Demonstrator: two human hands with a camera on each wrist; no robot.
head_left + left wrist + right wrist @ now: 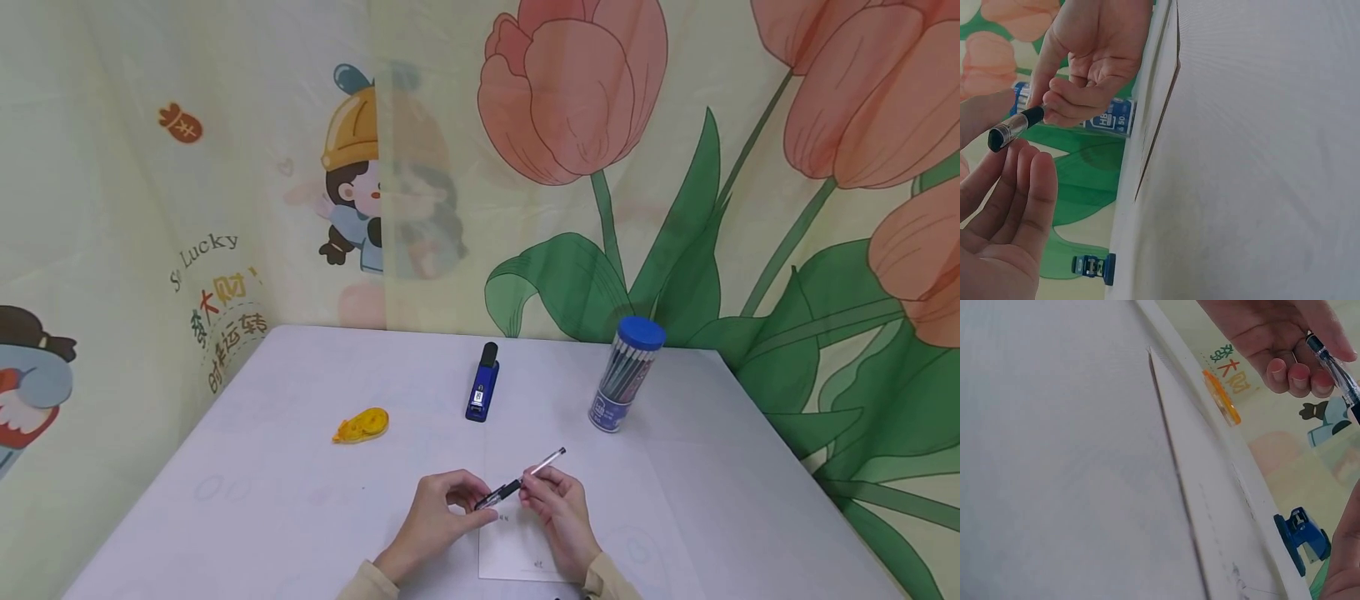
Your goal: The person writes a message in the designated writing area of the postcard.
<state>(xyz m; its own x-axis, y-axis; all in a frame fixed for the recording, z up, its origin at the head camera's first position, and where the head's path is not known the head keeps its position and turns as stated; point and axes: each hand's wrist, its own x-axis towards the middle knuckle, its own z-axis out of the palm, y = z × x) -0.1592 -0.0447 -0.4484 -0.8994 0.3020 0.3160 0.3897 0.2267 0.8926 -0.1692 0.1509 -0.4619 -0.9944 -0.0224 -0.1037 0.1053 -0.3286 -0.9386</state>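
Both hands are on one gel pen [510, 490], held slanting over a white sheet of paper [516, 552]. The pen has a clear barrel, a black middle and a clear end with a clip. My left hand [435, 515] pinches the clip end between thumb and fingers; in the left wrist view that black-tipped end [999, 137] points toward the camera. Farther along the barrel, my right hand [561, 518] grips the pen with thumb and fingertips. Small handwritten marks show on the paper, partly covered by the right hand.
A blue stapler [482, 385] lies beyond the hands, and a yellow correction tape [362, 426] is to its left. At the back right stands a blue-lidded jar of pencils [626, 375]. Printed curtains [427, 300] hang behind the white table [247, 433].
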